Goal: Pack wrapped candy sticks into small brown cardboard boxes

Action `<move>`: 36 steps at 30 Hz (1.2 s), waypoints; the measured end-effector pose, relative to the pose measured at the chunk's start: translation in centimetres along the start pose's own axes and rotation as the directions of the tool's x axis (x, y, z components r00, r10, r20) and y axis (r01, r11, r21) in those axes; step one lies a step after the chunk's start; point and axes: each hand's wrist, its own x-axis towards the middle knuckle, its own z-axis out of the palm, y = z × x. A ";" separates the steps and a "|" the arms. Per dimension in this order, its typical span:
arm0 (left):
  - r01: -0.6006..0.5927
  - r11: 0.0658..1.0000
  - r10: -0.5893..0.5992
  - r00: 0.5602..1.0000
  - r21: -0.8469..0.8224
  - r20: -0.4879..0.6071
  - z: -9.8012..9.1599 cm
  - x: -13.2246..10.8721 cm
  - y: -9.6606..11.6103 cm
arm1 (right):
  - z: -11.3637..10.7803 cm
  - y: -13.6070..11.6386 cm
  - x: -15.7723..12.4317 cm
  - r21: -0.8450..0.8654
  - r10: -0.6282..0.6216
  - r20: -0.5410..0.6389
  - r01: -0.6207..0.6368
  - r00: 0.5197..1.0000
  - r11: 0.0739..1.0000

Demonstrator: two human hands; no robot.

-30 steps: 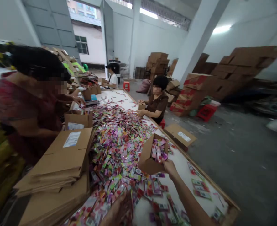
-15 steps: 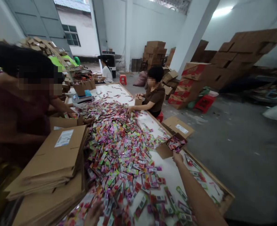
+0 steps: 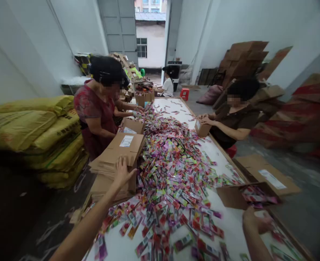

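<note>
My left hand (image 3: 122,172) lies with spread fingers on a stack of flattened cardboard boxes (image 3: 113,152); the top one bears a white label. My right hand (image 3: 255,222) is at the near side of an open cardboard box (image 3: 230,197), thumb and fingers apart and slightly blurred, with nothing visible between them. Colourful stick sachets (image 3: 257,194) partly fill that box. Between my hands spreads a large heap of similar sachets (image 3: 173,163) on the white tabletop (image 3: 211,145).
Across the left side stands a co-worker (image 3: 97,105); another (image 3: 236,112) sits at the right, handling a small carton (image 3: 202,127). Yellow sacks (image 3: 35,127) are piled at the left. A flat carton (image 3: 265,174) lies beyond the open box. A wooden rim (image 3: 227,159) edges the table.
My view has swung left. My left hand has moved from low over the sachets up onto the flattened boxes. My right hand has come off the open box's corner and sits closer to me.
</note>
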 end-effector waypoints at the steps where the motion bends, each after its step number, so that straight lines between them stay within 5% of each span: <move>1: 0.009 0.997 -0.012 0.999 0.080 0.041 0.5 0.6 -0.2 | 0.3 -0.7 -1.3 -0.004 0.045 0.030 -0.044 0.999 0.999; 6: -0.043 0.972 0.024 0.996 0.231 0.084 1.8 1.4 -0.1 | 1.4 -3.0 -9.8 0.064 -0.057 0.289 0.040 0.956 0.997; 9: -0.120 0.974 0.116 0.993 0.193 0.035 -0.5 0.6 -0.3 | 1.5 -2.9 -15.2 0.138 -0.100 0.441 0.042 0.892 0.989; 13: -0.240 0.964 0.258 0.946 0.114 -0.198 -10.1 -1.5 0.2 | -0.6 -5.7 -21.0 0.287 -0.230 0.601 0.062 0.766 0.956; 15: -0.438 0.899 0.361 0.751 -0.009 -0.553 -16.0 -3.5 2.1 | -2.5 -9.1 -23.4 0.359 -0.273 0.682 0.015 0.678 0.933; 16: -0.485 0.872 0.358 0.721 -0.063 -0.593 -18.5 -4.7 3.4 | -3.4 -11.1 -24.4 0.401 -0.282 0.711 -0.042 0.644 0.915; 19: -0.577 0.776 0.446 0.788 -0.256 -0.425 -22.5 -8.7 7.6 | -5.1 -17.1 -26.9 0.554 -0.394 0.783 -0.250 0.482 0.794; 23: -0.573 0.690 0.518 0.818 -0.443 -0.250 -21.1 -13.6 10.2 | -5.0 -20.4 -28.5 0.453 -0.257 0.844 -0.368 0.471 0.812; 29: -0.330 0.555 0.481 0.876 -0.764 -0.029 -18.5 -17.7 9.3 | -6.9 -18.9 -27.6 0.276 -0.150 0.951 -0.521 0.272 0.808; 31: -0.227 0.578 0.402 0.915 -0.784 0.032 -17.7 -18.8 8.7 | -8.3 -18.0 -27.4 0.247 -0.178 0.968 -0.528 0.179 0.812; 34: -0.089 0.714 0.137 0.991 -0.694 0.014 -15.3 -21.1 6.8 | -10.3 -15.3 -27.7 0.102 -0.159 0.985 -0.517 -0.067 0.850; 36: -0.033 0.770 0.059 0.998 -0.637 0.020 -12.9 -23.7 4.7 | -11.1 -12.0 -28.4 0.035 -0.133 0.977 -0.495 -0.164 0.868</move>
